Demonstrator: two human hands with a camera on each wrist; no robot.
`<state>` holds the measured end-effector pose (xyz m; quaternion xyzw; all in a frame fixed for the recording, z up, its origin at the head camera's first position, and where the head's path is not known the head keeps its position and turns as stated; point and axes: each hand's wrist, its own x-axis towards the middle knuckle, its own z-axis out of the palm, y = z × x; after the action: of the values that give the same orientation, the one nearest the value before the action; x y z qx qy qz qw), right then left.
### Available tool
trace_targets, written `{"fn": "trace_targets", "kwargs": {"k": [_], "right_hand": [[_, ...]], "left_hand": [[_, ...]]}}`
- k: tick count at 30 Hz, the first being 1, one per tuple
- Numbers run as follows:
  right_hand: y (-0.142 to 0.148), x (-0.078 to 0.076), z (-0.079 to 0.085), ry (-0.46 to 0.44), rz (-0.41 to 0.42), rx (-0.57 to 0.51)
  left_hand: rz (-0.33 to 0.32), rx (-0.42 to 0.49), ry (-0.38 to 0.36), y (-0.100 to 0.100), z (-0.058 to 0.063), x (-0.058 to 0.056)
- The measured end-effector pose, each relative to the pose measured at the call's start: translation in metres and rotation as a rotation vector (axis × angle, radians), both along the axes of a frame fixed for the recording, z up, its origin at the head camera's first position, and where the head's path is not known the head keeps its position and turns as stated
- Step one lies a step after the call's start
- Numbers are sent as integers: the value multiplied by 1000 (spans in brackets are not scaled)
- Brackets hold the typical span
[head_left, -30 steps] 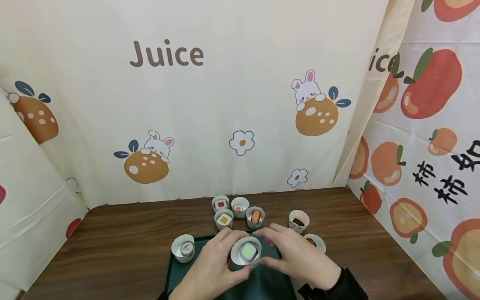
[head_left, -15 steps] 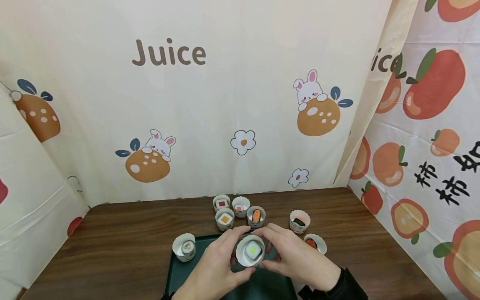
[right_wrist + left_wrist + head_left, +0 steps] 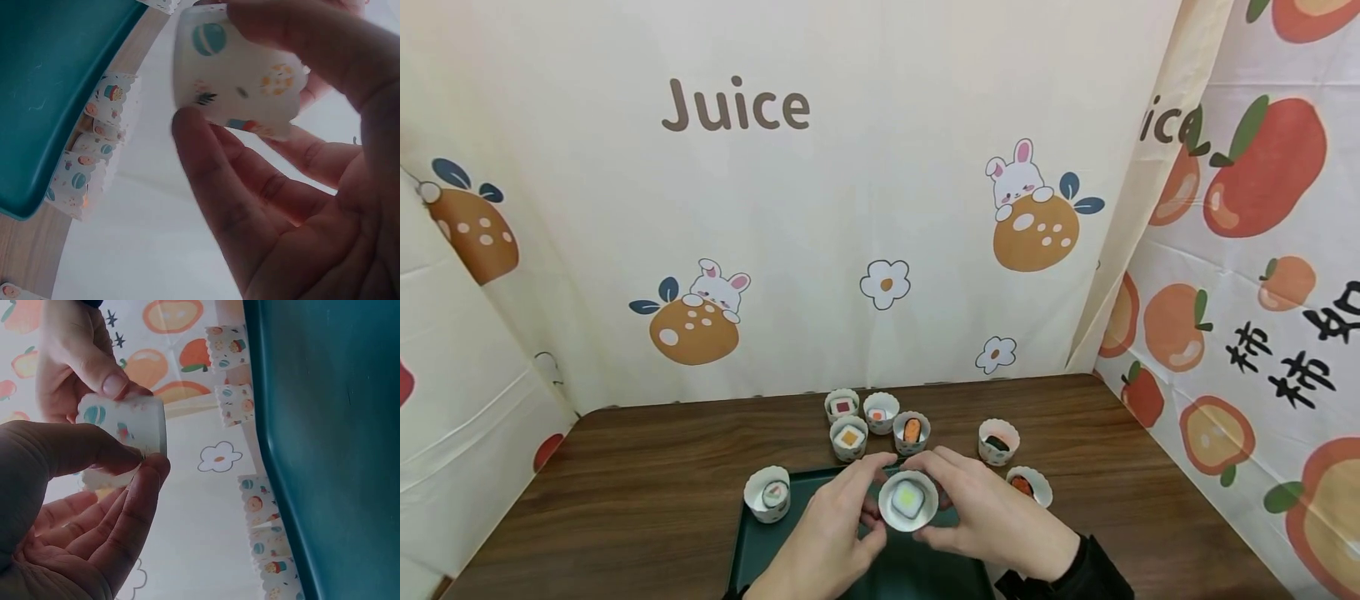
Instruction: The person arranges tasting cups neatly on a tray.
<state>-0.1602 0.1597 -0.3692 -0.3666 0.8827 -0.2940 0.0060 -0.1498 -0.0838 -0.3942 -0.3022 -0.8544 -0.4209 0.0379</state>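
Note:
A white paper baking cup (image 3: pixel 891 518) with a small sushi piece (image 3: pixel 908 498) in it, white with a pale green centre, is held up over the dark green tray (image 3: pixel 752 533). My right hand (image 3: pixel 988 517) grips the cup's right side; in the right wrist view its thumb (image 3: pixel 269 25) lies along one side, its index fingertip by the base. On the left side is my left hand (image 3: pixel 831 529). In the left wrist view its thumb and index fingertips come close together at the wall of the printed cup (image 3: pixel 125 428). The exact finger contact is partly hidden.
Beyond the tray stand several similar cups with sushi pieces, among them one with a yellow square (image 3: pixel 850 438). One cup (image 3: pixel 767 495) is by the tray's left corner. Two more, a cup (image 3: pixel 998 442) and a half-hidden cup (image 3: pixel 1037 487), stand right. A printed curtain (image 3: pixel 820 200) rises behind.
The cup has moved to the right, from my left hand toward my right hand. My left thumb has drawn back from the rim. The other cups and the tray have not moved.

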Motion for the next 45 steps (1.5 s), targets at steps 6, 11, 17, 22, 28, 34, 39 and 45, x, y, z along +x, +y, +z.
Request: {"fn": "trace_targets", "kwargs": {"k": [6, 11, 17, 22, 28, 34, 39, 45], "right_hand": [[-1, 0, -1, -9, 10, -1], [0, 0, 0, -66, 5, 4], [0, 1, 0, -67, 10, 7], [0, 1, 1, -62, 8, 15], [0, 0, 1, -68, 10, 19], [0, 0, -1, -82, 32, 1], [0, -1, -2, -104, 33, -3], [0, -3, -4, -127, 37, -4]], "left_hand": [[-18, 35, 17, 1, -2, 0], [-29, 56, -5, 0, -4, -1], [-35, 66, 4, 2, -5, -2], [-36, 61, 14, 3, -5, -1], [-40, 63, 47, 4, -7, 0], [-42, 59, 31, 5, -6, 1], [-49, 53, 10, 5, -6, 2], [-56, 51, 37, 2, -5, 0]]}}
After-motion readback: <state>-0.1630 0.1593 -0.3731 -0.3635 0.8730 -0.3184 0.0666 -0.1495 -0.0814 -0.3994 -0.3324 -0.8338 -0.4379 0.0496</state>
